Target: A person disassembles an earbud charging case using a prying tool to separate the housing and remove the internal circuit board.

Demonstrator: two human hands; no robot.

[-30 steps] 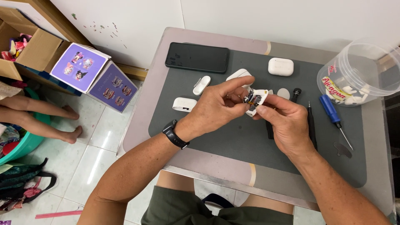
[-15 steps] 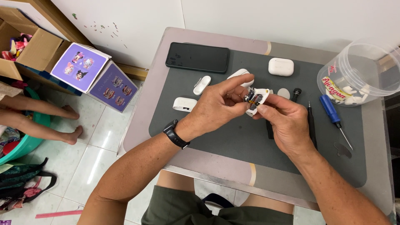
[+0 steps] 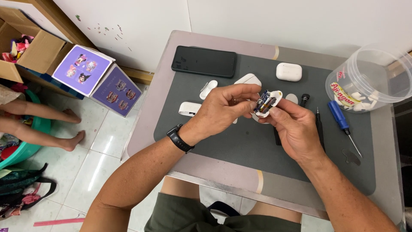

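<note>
In the grip sat an opened earbud case (image 3: 267, 104) of glossy white plastic, while beneath it a matt grey mat (image 3: 240, 141) covered the smooth surface (image 3: 206, 165), beyond it a glossy black phone (image 3: 204, 61), right a clear plastic tub (image 3: 371, 79).

- Setting: a home corner used as a small repair bench.
- Small table (image 3: 171, 141) with dark grey work mat (image 3: 257, 146) under the hands; blue-handled screwdriver (image 3: 340, 118) right of them.
- White tiled floor (image 3: 103, 150) left of the hands; open cardboard box of toys (image 3: 25, 51), purple cartoon-printed boxes (image 3: 96, 79), another person's bare legs (image 3: 38, 124).
</note>
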